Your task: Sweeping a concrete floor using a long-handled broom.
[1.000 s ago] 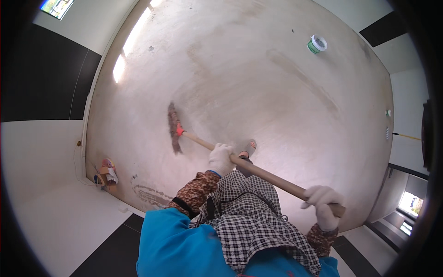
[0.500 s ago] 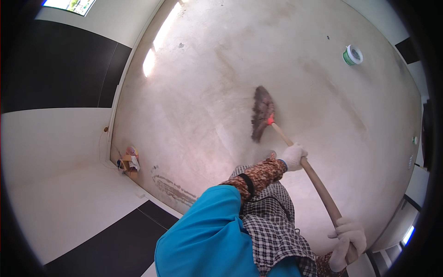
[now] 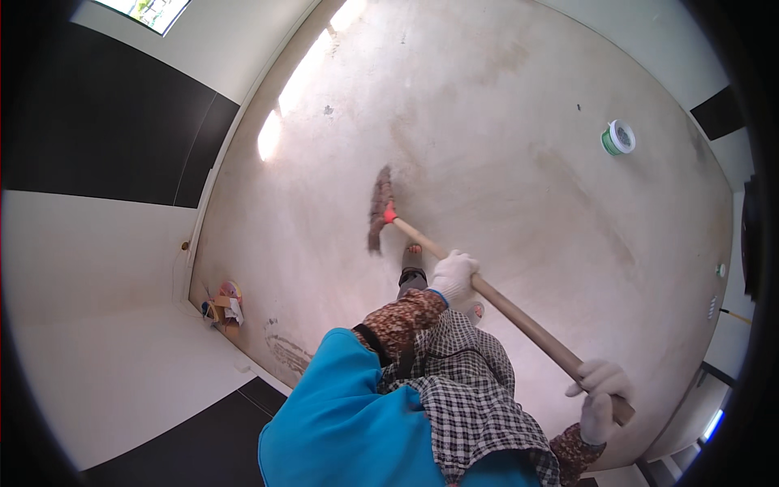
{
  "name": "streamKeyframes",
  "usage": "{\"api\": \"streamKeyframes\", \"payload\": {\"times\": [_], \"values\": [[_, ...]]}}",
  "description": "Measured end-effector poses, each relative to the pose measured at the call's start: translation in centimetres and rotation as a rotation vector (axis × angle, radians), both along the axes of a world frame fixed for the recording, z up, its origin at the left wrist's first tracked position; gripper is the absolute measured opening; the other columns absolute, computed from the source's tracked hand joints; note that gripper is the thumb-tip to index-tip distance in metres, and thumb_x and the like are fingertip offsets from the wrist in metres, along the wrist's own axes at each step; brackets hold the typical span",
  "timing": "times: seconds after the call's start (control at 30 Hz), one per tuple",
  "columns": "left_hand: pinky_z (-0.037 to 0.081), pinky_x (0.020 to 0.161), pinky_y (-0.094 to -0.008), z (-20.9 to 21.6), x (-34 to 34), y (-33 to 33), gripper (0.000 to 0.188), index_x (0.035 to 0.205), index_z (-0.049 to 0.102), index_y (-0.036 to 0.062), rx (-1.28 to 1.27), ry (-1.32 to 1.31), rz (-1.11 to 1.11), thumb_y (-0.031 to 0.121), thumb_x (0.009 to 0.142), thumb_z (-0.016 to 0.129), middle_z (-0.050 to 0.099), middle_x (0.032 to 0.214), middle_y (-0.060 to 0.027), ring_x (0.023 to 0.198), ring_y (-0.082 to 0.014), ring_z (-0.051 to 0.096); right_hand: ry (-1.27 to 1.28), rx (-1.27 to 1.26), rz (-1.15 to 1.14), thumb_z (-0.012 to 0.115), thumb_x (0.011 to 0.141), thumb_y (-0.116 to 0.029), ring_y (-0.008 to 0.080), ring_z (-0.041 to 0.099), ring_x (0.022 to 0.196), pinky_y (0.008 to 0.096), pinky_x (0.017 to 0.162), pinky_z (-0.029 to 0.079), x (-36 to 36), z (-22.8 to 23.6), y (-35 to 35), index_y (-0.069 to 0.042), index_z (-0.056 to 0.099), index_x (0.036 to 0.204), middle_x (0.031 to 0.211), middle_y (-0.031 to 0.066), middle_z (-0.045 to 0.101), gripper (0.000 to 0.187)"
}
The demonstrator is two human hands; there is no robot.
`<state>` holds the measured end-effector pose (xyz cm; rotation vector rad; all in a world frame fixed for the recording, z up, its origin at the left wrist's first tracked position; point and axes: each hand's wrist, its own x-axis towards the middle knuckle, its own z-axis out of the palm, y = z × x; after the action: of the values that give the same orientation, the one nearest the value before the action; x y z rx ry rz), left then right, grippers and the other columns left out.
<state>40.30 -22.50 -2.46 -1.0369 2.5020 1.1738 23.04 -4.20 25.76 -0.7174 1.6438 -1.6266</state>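
A long wooden-handled broom (image 3: pixel 519 318) slants from the lower right up toward the middle of the floor. Its dark, brownish bristle head (image 3: pixel 380 199), joined by a red socket, stands against the pale floor and is slightly blurred. My left hand (image 3: pixel 455 274), in a white knitted glove, is closed round the handle partway down. Near the top end, my right hand (image 3: pixel 602 394), gloved the same way, grips the handle too. One sandalled foot (image 3: pixel 414 252) shows just below the broom head, partly behind the handle.
On the concrete floor (image 3: pixel 487 122), with brownish smears, a green and white bucket (image 3: pixel 618 138) stands at the far right. A small cardboard box with odds and ends (image 3: pixel 229 312) sits against the left wall. Black panels (image 3: pixel 122 114) line the white walls. Sunlight patches lie along the far left edge.
The broom head has swept left across the floor, and my left hand has moved left with the handle. My right hand has shifted only slightly. A foot has come into view near the bristles.
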Motion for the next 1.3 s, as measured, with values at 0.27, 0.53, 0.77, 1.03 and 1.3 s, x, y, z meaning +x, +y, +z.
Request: {"api": "streamKeyframes", "payload": {"times": [0.27, 0.53, 0.77, 1.03, 1.3], "values": [[0.051, 0.077, -0.0427, -8.6, 16.8, -5.9, 0.015, 0.071, 0.065, 0.0083, 0.006, -0.177, 0.15, 0.021, 0.072, 0.073, 0.064, 0.08, -0.0133, 0.089, -0.0343, 0.06, -0.24, 0.14, 0.463, 0.063, 0.083, 0.005, 0.0287, 0.063, 0.111, 0.0384, 0.097, 0.047, 4.8, -7.7, -9.9, 0.0, 0.066, 0.089, 0.103, 0.014, 0.068, 0.009], [0.052, 0.083, -0.0444, -6.7, -9.2, 5.6, 0.014, 0.079, 0.068, 0.0123, 0.347, 0.351, -0.149, 0.016, 0.066, 0.073, 0.064, 0.089, -0.0111, 0.095, -0.034, 0.058, 0.356, 0.352, 0.117, 0.059, 0.088, -0.007, 0.0259, 0.063, 0.08, 0.0386, 0.079, 0.054, 2.1, 4.4, -5.1, -0.002, 0.055, 0.076, 0.078, 0.0131, 0.063, 0.014], [0.051, 0.081, -0.0442, 0.1, -17.4, 9.3, 0.012, 0.078, 0.065, 0.0109, 0.483, 0.512, -0.342, 0.019, 0.072, 0.072, 0.063, 0.086, -0.0116, 0.095, -0.0344, 0.058, 0.715, 0.09, -0.168, 0.055, 0.091, -0.011, 0.0253, 0.054, 0.057, 0.0395, 0.06, 0.052, 4.6, 7.7, -5.0, 0.001, 0.051, 0.077, 0.069, 0.0141, 0.057, 0.019], [0.053, 0.082, -0.0388, 3.3, -3.0, -4.7, 0.016, 0.079, 0.068, 0.0143, 0.072, 0.065, -0.03, 0.023, 0.069, 0.076, 0.065, 0.089, -0.0045, 0.096, -0.0289, 0.059, -0.034, -0.016, -0.109, 0.066, 0.086, -0.009, 0.0288, 0.064, 0.07, 0.0416, 0.069, 0.055, -1.3, 1.9, -3.8, -0.003, 0.055, 0.071, 0.072, 0.0143, 0.063, 0.019], [0.05, 0.079, -0.0416, -7.5, 8.9, -13.5, 0.011, 0.076, 0.066, 0.0082, -0.003, -0.011, -0.043, 0.017, 0.073, 0.071, 0.062, 0.081, -0.0135, 0.089, -0.0351, 0.058, -0.15, 0.051, 0.279, 0.061, 0.08, 0.013, 0.0293, 0.065, 0.105, 0.0386, 0.094, 0.05, 2.0, -6.2, -13.3, 0.002, 0.064, 0.088, 0.097, 0.0152, 0.068, 0.014]]}}
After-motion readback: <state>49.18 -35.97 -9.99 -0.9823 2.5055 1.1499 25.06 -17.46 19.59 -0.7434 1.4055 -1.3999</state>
